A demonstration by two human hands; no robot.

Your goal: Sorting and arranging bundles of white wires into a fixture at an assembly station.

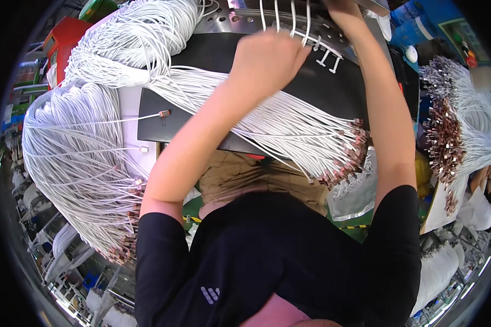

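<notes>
My left hand (270, 59) is closed, knuckles up, over the dark work surface (202, 49). What its fingers hold, if anything, is hidden. Right beside it lies a thin white plastic piece with T-shaped prongs (327, 57). Several white strands (278, 16) come down from the top edge just beyond the hand. My right hand (341, 8) reaches to the top edge, next to a metal plate with holes (243, 20); its fingers are out of sight. Beneath my left forearm a bundle of white cables (289, 122) with copper-coloured connectors (352, 152) stretches across the surface.
A large coil of white cables (136, 35) sits at the far left, and another thick bundle (73, 158) hangs over the left side. More cables with connectors (447, 131) lie at the right. A clear plastic bag (354, 199) is below the surface. Blue containers (412, 30) stand at the far right.
</notes>
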